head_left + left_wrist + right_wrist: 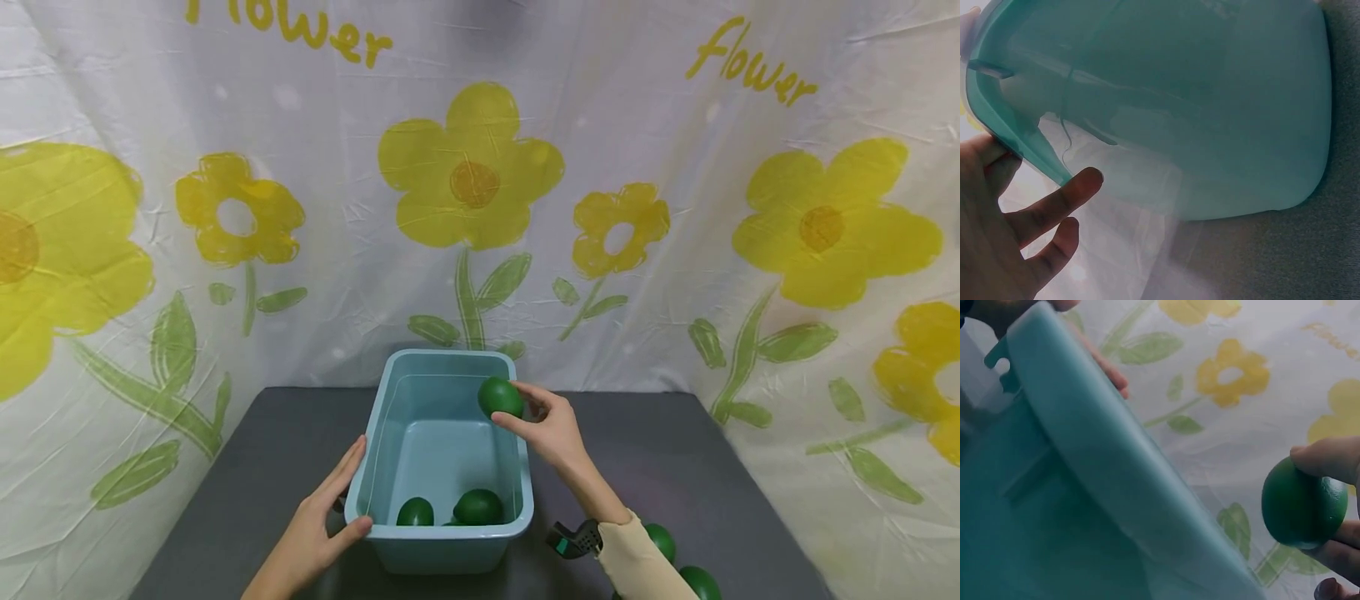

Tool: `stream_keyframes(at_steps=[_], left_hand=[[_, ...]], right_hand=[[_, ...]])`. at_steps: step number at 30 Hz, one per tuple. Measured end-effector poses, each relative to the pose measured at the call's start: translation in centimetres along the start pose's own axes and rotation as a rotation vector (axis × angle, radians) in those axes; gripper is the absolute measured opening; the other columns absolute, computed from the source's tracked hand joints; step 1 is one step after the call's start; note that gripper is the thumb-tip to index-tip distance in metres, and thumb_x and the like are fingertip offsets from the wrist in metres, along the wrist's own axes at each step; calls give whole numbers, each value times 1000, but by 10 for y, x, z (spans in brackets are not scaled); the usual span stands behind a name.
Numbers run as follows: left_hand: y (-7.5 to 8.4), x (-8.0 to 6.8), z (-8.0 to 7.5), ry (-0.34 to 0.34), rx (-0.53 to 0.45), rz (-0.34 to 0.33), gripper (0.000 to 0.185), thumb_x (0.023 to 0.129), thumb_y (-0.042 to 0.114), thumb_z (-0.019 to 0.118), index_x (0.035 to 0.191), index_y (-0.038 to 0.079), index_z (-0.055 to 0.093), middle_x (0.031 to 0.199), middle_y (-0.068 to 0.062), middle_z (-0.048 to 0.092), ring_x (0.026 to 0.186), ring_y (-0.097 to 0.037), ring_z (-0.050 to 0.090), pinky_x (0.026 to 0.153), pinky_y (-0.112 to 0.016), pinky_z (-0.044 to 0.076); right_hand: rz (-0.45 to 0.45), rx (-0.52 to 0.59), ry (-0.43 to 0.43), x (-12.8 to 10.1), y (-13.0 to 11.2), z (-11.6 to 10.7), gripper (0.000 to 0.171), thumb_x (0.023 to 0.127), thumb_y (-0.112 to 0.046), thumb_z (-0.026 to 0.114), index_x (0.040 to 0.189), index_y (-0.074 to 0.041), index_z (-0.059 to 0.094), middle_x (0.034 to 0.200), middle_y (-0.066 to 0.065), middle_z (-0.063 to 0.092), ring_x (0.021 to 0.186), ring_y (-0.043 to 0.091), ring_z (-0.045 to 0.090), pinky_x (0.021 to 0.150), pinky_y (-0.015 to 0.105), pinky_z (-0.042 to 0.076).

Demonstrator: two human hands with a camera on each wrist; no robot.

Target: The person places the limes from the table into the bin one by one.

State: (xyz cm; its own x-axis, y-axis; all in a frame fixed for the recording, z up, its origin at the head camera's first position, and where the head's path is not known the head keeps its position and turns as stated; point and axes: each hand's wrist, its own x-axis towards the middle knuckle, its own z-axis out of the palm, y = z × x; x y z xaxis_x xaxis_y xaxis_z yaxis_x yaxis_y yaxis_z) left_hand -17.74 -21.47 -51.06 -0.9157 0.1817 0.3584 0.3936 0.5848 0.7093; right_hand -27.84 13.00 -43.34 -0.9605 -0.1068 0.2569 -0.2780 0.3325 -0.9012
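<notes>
My right hand (pixel 551 425) pinches a smooth, dark green oval fruit (pixel 500 397) between thumb and fingers. It is held over the right rim of a light blue plastic basin (pixel 431 550), toward the far end. The right wrist view shows the fruit (pixel 1304 503) glossy, beside the basin's rim (pixel 1104 431). At the basin's near left corner, my left hand (pixel 318 521) rests against the rim, fingers extended along the outer side and thumb at the corner. Inside, at the near end, lie green fruits (pixel 478 507), partly hidden by the front rim.
More green fruits (pixel 700 582) lie on the dark grey tabletop (pixel 637 450) at the near right, partly behind the right sleeve (pixel 637 558). A white curtain (pixel 337 275) with yellow flowers hangs behind the table and along both sides. A black device (pixel 573 540) sits on the right wrist.
</notes>
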Motion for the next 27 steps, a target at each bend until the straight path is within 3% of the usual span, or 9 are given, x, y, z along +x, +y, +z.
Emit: stream_keyframes(at_steps=[5,8,20,27], left_hand=[[-1,-2,2,-3,-21,12,86,99,28,73,170,28,25,175,-9,28,144,-13,46,78,-31,57],[-1,-3,3,-1,-33,19,85,100,28,73,170,27,26,175,-9,28,143,-9,46,76,-30,57],[-1,-1,0,9,-35,21,85,100,29,73,170,27,26,176,2,25,143,-2,42,76,-31,56],[1,-1,0,19,-16,17,85,98,29,74,170,26,28,174,-9,30,142,-5,44,77,-31,56]], right_hand=[[-42,-17,-12,-1,1,-1,50,90,-23,87,137,-16,73,130,6,76,112,30,64,96,42,46],[-46,-23,-7,-2,2,-3,50,89,-22,88,136,-18,74,126,3,77,95,29,55,84,35,38],[-71,-75,21,-4,0,-10,51,88,-26,89,135,-18,74,126,5,77,83,26,44,69,29,32],[-73,-86,38,-8,0,-17,51,88,-29,89,136,-18,74,125,4,77,82,19,42,66,28,30]])
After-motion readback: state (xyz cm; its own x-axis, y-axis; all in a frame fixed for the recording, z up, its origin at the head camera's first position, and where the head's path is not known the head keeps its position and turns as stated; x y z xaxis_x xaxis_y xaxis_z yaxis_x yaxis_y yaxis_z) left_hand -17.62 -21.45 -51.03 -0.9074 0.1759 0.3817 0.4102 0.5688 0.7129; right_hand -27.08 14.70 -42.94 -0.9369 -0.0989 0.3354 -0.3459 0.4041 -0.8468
